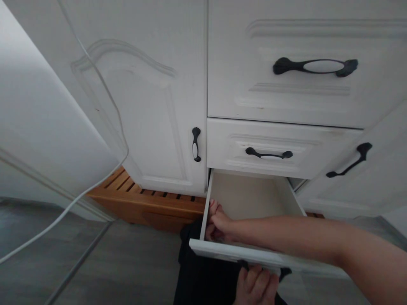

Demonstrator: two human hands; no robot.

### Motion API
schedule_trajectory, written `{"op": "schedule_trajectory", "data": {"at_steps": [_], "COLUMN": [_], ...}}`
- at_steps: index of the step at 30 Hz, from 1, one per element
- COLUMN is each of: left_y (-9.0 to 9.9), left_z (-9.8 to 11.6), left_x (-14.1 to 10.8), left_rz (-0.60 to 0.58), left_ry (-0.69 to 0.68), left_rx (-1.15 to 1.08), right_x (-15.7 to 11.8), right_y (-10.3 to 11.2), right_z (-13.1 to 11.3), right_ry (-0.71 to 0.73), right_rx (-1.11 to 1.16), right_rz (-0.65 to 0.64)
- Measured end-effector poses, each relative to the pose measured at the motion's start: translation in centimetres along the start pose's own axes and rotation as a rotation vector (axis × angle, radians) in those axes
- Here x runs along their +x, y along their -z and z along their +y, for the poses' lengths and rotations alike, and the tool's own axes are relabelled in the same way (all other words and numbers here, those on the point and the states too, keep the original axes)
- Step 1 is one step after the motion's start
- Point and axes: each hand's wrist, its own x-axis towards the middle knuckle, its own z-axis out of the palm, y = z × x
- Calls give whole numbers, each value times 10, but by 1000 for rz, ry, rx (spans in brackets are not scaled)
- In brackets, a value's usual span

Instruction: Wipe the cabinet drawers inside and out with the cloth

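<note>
The bottom drawer (pixel 251 192) of a white cabinet is pulled out, and its bare floor shows at the back. My right hand (pixel 218 220) reaches across into it from the right and lies at the left inner wall near the front corner. Its fingers are curled together; anything inside them is hidden. At the lower edge of the view, my left hand (pixel 256 286) has its fingers wrapped over the dark handle (pixel 285 272) on the drawer's front.
Two closed drawers (pixel 267 146) with dark handles sit above. A cabinet door (pixel 146 114) is at the left, another (pixel 359 182) at the right. Slatted wood (pixel 152 207) lies under the left door. A white cable (pixel 95 185) hangs across the left side.
</note>
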Motion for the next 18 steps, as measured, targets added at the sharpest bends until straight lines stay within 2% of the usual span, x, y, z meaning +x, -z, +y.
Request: {"op": "schedule_trajectory", "data": {"at_steps": [2, 4, 10, 12, 15, 16, 18], "left_y": [-6, -9, 6, 10, 14, 15, 18], "left_z": [2, 3, -14, -18, -20, -20, -21], "left_x": [-3, -5, 0, 4, 10, 11, 13], "left_rz": [63, 85, -96, -125, -139, -139, -165], "left_ry": [30, 33, -109, -144, -142, -136, -137], "left_rx": [16, 33, -10, -37, -26, -19, -13], "right_x": [-8, -18, -51, -57, -57, -56, -53], "right_y": [3, 9, 29, 33, 26, 22, 14], "right_z": [-4, -9, -31, -40, -50, -52, -54], "right_ry": [-103, -122, 44, 226, 641, 729, 747], "right_rx": [95, 130, 131, 20, -312, -376, -338], "right_rz": [-7, -27, -98, -161, -296, -391, -649]}}
